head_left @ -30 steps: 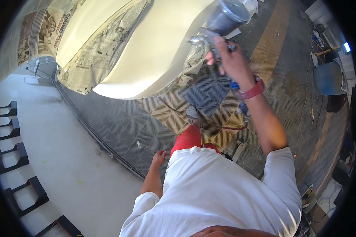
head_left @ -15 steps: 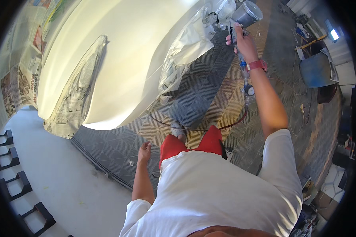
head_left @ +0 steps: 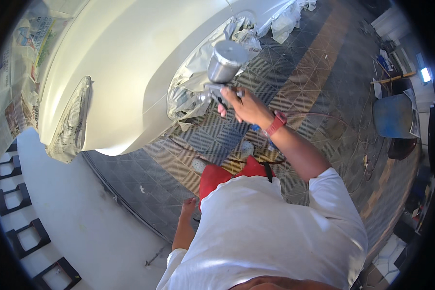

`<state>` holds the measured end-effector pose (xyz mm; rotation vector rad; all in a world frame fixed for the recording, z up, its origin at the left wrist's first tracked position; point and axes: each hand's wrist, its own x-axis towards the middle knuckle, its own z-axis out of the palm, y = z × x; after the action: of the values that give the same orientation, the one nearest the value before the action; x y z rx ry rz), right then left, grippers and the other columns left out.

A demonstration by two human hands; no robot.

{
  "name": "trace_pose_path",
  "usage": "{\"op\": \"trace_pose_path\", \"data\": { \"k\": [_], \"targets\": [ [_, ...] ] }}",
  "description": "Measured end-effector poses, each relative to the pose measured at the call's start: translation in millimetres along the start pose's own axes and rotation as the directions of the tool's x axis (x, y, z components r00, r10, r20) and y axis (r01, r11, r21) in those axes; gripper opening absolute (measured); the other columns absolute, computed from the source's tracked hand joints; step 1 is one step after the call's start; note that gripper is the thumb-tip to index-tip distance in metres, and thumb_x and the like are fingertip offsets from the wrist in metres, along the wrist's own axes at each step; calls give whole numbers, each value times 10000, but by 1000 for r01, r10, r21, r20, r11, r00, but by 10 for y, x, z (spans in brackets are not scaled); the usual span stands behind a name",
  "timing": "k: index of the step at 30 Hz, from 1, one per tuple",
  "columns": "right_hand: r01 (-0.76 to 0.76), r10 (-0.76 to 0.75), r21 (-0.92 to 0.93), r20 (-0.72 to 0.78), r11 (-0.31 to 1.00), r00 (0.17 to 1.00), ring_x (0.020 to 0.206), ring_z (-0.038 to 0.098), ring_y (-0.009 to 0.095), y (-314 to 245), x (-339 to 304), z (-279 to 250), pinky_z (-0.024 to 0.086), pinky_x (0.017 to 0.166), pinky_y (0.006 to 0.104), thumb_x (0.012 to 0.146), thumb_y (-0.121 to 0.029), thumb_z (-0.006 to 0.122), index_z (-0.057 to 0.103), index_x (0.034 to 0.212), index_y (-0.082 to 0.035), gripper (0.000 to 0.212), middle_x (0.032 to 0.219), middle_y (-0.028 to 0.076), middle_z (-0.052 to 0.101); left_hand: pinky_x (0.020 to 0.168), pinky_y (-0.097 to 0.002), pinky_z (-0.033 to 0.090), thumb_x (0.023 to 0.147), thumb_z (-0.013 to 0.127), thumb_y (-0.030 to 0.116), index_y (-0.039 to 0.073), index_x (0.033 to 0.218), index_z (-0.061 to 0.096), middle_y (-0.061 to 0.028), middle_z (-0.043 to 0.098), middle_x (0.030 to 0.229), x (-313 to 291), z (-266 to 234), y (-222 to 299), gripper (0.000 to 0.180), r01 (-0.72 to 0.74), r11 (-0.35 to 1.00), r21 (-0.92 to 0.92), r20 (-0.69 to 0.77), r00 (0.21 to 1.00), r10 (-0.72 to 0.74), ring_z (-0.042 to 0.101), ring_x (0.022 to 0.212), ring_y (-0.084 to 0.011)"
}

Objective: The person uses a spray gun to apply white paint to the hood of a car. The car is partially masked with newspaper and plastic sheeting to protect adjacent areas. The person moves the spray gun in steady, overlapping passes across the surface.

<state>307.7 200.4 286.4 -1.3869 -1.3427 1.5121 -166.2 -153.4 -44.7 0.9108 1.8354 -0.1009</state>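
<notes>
My right hand [head_left: 244,104] is wrapped round a spray gun [head_left: 216,93] with a silver metal cup [head_left: 227,59] on top. The gun's nozzle points left, toward the pale cream car body [head_left: 125,82], and stands in front of the paper-covered wheel area [head_left: 191,94]. Under the grip a blue fitting [head_left: 256,128] shows, partly hidden by my wrist. Down by my left thigh hangs my left hand [head_left: 188,205], its fingers curled; whether anything is in them I cannot make out. Newspaper masks the car's headlight [head_left: 71,121].
A dark hose [head_left: 324,115] runs over the patterned tile floor [head_left: 304,82]. At the right stands a blue container [head_left: 394,116] with a wooden stick across it. Newspaper sheets [head_left: 21,96] cover the car's front at left. Black frames [head_left: 26,237] line the white wall [head_left: 101,227].
My right hand has swung left with the spray gun, from out over the floor to beside the masked wheel area. My feet and body have shifted slightly. My left hand has lowered.
</notes>
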Motion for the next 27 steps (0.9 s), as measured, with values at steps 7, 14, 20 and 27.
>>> {"op": "trace_pose_path", "data": {
  "k": [7,14,20,27],
  "targets": [
    [27,-62,-95,-387,995,920,644,703,101,125,798,-1297,507,432,241,1046,-562,510,701,1101,-40,559,778,47,733,940,-392,543,1014,624,375,29,1290,685,-195,748,1153,-682,446,1020,447,-8,997,-74,-140,990,-2,711,1111,-303],
    [-18,-179,-271,-681,962,710,636,718,154,-110,1263,-2546,543,452,284,1047,-569,470,700,1134,9,628,806,70,754,959,-409,534,1009,624,395,25,1315,667,-213,716,1223,-820,482,958,482,30,970,-243,-193,978,-79,699,1128,-325],
    [75,-311,-342,-715,937,627,641,708,150,-317,1276,-2545,543,461,278,1043,-585,469,724,1033,5,643,784,66,750,994,-423,519,995,629,442,19,1324,663,-223,718,1216,-672,703,271,536,41,965,-258,-170,982,-87,686,1159,-347],
    [80,-153,-195,-395,978,906,655,689,105,-716,442,-772,502,445,253,1076,-521,458,686,1127,-27,546,804,40,731,1011,-437,515,985,611,461,2,1323,657,-263,709,1223,-476,772,16,572,9,974,-226,-110,993,-35,671,1194,-385]
  ]
}}
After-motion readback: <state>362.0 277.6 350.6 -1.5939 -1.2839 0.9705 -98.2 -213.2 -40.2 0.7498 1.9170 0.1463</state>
